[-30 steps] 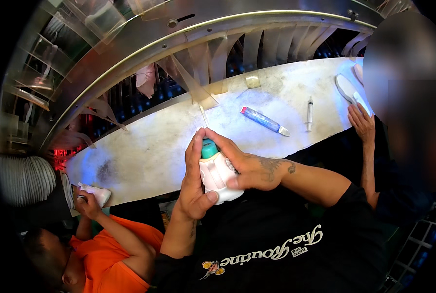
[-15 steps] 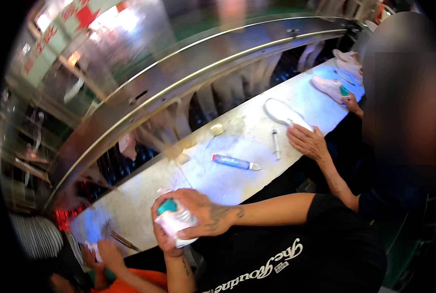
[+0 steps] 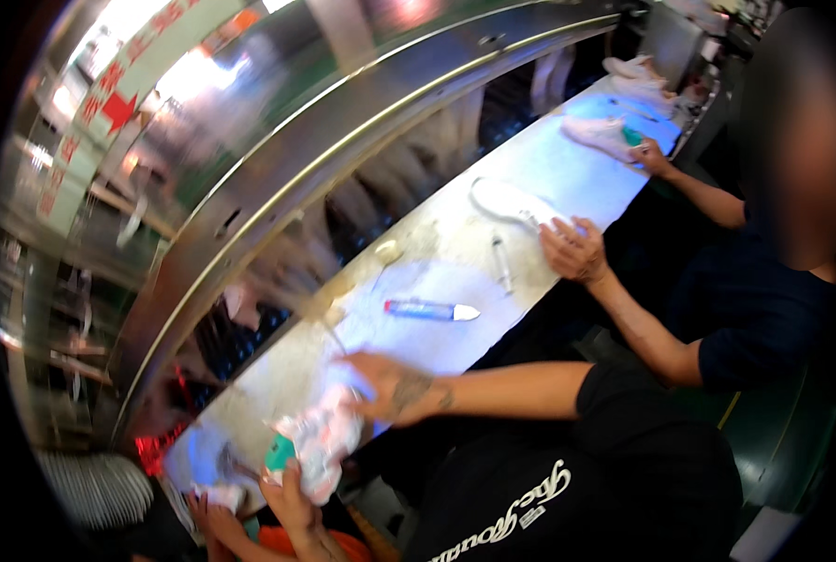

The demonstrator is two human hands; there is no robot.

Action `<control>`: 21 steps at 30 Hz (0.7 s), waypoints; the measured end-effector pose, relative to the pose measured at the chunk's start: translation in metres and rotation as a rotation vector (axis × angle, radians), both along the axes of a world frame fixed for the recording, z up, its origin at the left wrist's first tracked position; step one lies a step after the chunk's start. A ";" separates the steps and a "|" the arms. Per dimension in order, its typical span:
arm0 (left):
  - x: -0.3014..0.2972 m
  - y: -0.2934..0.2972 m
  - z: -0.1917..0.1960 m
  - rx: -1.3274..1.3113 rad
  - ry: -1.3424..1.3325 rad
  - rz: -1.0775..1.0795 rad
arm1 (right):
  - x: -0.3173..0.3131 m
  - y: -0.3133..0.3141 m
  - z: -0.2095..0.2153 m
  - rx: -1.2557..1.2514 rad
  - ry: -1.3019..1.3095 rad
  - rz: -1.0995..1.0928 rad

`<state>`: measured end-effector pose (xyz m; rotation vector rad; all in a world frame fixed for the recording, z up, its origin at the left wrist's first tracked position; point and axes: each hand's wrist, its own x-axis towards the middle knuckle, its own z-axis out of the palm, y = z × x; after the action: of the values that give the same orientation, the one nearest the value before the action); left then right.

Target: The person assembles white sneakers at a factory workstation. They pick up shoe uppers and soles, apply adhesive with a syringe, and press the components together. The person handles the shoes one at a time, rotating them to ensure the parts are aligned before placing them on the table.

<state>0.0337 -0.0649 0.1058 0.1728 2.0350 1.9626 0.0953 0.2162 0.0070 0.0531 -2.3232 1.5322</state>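
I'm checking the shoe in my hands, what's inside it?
A teal insert shows in the opening of the white shoe, which the left hand and right hand grip. How deep it goes is hidden by the shoe and motion blur.

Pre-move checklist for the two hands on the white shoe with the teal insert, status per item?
1. Right hand on the white shoe: ok, it lies over the upper.
2. Left hand under the shoe: ok, it is at the shoe's lower side.
3. Teal insert seated in the shoe: cannot tell, motion blur.
4. Tube on the bench: ok, it lies apart from both hands.
5. Co-worker's hand apart from the shoe: ok, further along the bench.
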 end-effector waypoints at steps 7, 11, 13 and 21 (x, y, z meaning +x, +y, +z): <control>0.000 0.013 -0.109 -0.081 0.483 0.215 | 0.031 0.100 -0.001 0.512 0.005 -0.528; -0.034 0.035 -0.144 -0.149 0.425 0.074 | 0.045 0.100 -0.030 0.662 -0.125 -0.482; -0.036 0.014 -0.154 0.099 0.118 0.113 | 0.046 0.091 -0.024 0.649 -0.120 -0.457; -0.053 0.023 -0.141 0.418 -0.048 0.112 | 0.044 0.097 -0.025 0.603 -0.065 -0.479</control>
<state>-0.0191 -0.0423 -0.0350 0.1027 1.6131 2.4176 0.1395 0.3136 -0.0181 -0.3780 -2.5191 0.5942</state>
